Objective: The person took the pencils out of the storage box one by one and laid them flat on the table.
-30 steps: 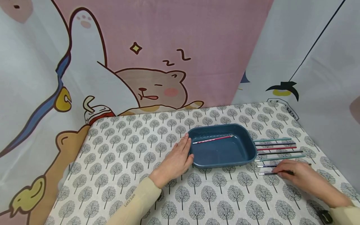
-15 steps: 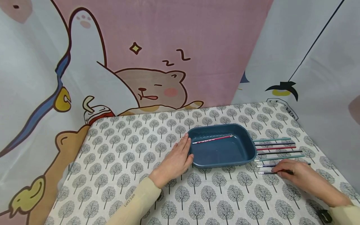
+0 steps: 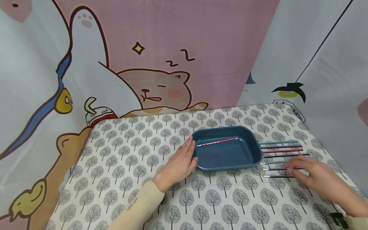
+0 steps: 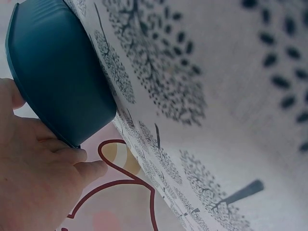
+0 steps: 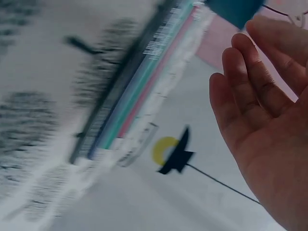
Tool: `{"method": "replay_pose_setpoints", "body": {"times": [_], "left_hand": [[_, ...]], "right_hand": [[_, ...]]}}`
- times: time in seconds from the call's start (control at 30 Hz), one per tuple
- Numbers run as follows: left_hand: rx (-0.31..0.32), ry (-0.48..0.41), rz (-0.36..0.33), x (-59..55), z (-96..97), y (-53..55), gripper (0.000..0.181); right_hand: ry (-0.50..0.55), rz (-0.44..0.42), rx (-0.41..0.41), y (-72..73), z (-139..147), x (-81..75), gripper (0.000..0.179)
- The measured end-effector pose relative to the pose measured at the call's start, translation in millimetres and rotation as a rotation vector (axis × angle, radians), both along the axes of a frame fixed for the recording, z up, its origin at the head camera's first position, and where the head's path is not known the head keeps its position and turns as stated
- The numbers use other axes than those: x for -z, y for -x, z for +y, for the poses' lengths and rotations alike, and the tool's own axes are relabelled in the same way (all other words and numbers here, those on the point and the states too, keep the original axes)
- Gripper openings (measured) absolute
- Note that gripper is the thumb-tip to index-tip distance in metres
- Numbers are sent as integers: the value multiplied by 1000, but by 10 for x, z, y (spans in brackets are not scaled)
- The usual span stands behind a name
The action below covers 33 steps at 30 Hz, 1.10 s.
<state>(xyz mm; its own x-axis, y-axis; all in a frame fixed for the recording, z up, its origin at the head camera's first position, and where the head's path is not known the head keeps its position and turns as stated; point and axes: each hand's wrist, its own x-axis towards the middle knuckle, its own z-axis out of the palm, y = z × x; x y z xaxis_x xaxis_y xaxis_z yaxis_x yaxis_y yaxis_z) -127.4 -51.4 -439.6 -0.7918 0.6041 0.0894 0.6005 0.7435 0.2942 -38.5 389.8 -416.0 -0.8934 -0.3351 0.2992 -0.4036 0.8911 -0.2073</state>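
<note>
In the head view my left hand [image 3: 178, 164] rests against the left side of a blue plastic tray [image 3: 224, 158], its fingers fairly straight at the rim. One red pencil [image 3: 217, 142] lies inside the tray, slanting along its far side. Right of it, several pencils lie in a row on the cloth, among them a red pencil [image 3: 283, 151], a teal pencil [image 3: 273, 163] and, nearest me, a black pencil [image 3: 277, 176]. Over the near pencils hovers my right hand [image 3: 314, 174], hiding their right ends. The right wrist view shows its fingers loosely extended, holding nothing.
A white cloth with a tree print [image 3: 138, 172] covers the table. Curtains with cartoon animals [image 3: 161, 89] hang behind it and at both sides. The table's right edge runs close beside the pencils.
My right hand has let go of the nearest black pencil and shifted slightly to the right. The left hand and the tray have stayed in place.
</note>
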Motion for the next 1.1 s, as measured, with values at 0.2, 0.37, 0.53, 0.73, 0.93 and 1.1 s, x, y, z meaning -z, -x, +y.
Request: {"method": "replay_pose_setpoints", "body": {"times": [0.2, 0.37, 0.53, 0.73, 0.93, 1.1], "left_hand": [[4, -3, -3, 0, -1, 3, 65], [7, 1, 9, 7, -2, 8, 66], [8, 1, 2, -2, -2, 6, 65], [8, -11, 1, -9, 0, -5, 65], [5, -9, 6, -1, 3, -2, 65], [1, -6, -9, -20, 5, -2, 65]], "right_hand": [[26, 43, 13, 13, -190, -280, 32], [64, 34, 28, 33, -395, -490, 35], [107, 34, -12, 86, -586, -641, 45], [136, -3, -57, 225, -808, -748, 55], [159, -9, -138, 395, -1030, -757, 59], [155, -35, -186, 543, -1174, -749, 61]]}}
